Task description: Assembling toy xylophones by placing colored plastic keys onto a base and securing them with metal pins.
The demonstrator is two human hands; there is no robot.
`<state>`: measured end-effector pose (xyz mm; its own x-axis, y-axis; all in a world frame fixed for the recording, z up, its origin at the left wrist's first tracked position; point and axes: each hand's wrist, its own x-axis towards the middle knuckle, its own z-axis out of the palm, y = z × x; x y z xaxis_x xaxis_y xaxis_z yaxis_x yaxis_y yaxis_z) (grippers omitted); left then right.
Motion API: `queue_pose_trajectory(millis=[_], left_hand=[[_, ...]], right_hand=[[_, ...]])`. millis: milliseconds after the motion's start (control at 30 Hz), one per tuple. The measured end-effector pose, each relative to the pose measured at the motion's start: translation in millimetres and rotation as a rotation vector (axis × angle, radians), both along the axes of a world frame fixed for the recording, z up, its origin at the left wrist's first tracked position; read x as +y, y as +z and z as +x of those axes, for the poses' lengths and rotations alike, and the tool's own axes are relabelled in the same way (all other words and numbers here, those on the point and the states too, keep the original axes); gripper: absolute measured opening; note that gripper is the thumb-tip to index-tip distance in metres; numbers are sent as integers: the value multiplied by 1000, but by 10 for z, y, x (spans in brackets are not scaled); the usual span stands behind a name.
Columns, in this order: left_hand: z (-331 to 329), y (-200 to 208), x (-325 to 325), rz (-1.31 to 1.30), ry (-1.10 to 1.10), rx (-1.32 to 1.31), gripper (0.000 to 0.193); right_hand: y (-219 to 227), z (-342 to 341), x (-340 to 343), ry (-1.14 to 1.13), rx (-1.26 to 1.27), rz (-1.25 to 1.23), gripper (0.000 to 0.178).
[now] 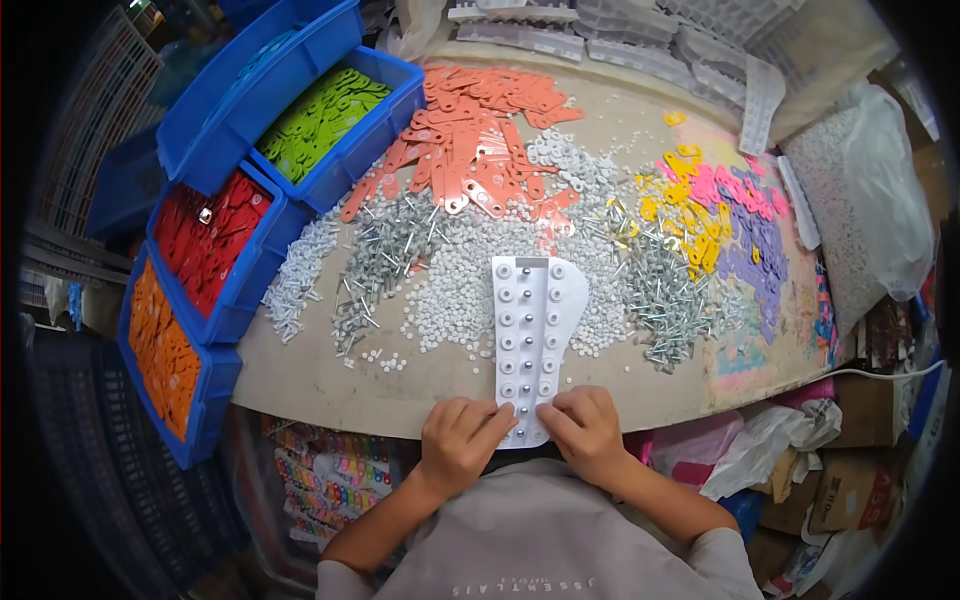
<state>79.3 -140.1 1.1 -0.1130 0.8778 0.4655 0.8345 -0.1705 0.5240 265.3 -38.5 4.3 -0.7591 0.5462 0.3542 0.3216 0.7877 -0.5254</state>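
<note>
A white plastic assembly tray [527,330] with one rounded side lies at the table's near edge, pointing away from me. White ring-shaped washers sit in two columns along it, with a middle row of round metal heads between them. My left hand [463,440] is closed, its thumb and forefinger pinched at the tray's near left side. Across from it, my right hand [585,432] is also closed, fingertips pressed to the near right side. The fingers cover the nearest washer spots, so what each pinches is hidden.
Loose white washers [455,290] surround the tray's far end, with metal pins [665,310] on both sides. Coral plastic strips [465,150] are heaped beyond. Blue bins [215,335] of green, red and orange pieces stand left. Yellow [705,235], pink and purple pieces lie right, beside a filled clear bag [850,190].
</note>
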Motion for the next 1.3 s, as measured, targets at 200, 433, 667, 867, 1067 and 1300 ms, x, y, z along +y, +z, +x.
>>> queue_pose_trajectory(millis=[200, 433, 667, 867, 1067, 1300], left_hand=[[-103, -30, 65, 38, -14, -256, 21], [-667, 163, 857, -49, 59, -157, 9], [-977, 166, 1813, -196, -107, -86, 15], [-1167, -106, 2845, -52, 19, -151, 17], [-1209, -260, 3356, -248, 70, -12, 18], [-1213, -368, 3365, -244, 105, -16, 17]], right_hand=[[13, 19, 112, 55, 92, -38, 23], [198, -46, 880, -270, 97, -65, 11], [380, -108, 1353, -109, -244, -133, 8], [340, -440, 2080, -219, -88, -55, 8], [99, -570, 2823, -394, -162, 18, 8], [-16, -636, 2902, -362, -193, -121, 10]])
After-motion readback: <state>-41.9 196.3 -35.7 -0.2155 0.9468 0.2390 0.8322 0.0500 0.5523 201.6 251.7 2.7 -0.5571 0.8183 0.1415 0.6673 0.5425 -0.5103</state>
